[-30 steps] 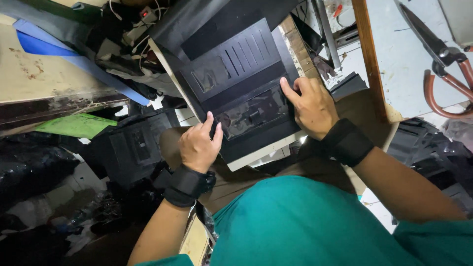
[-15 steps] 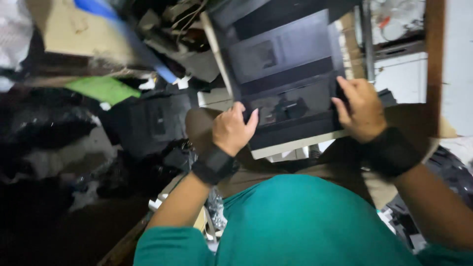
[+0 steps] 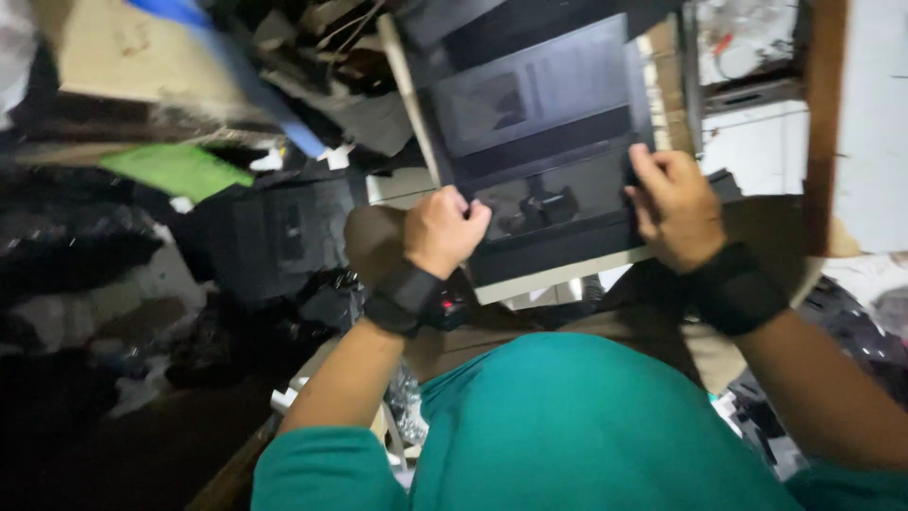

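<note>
A black laptop base (image 3: pixel 544 142) lies tilted in the upper centre of the frame, propped on a pale board. The left hand (image 3: pixel 443 230) curls closed on its lower-left edge, and the right hand (image 3: pixel 673 206) clamps the lower-right corner with its fingers spread over the top, seemingly to keep it steady. A green sheet (image 3: pixel 178 168) lies at upper left among dark clutter.

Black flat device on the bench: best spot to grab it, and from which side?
Grip the black device by its near edge, coming from the person's side. It is a broad flat slab whose near corners are exposed, where the left hand and right hand already sit; clutter crowds its far end.
</note>
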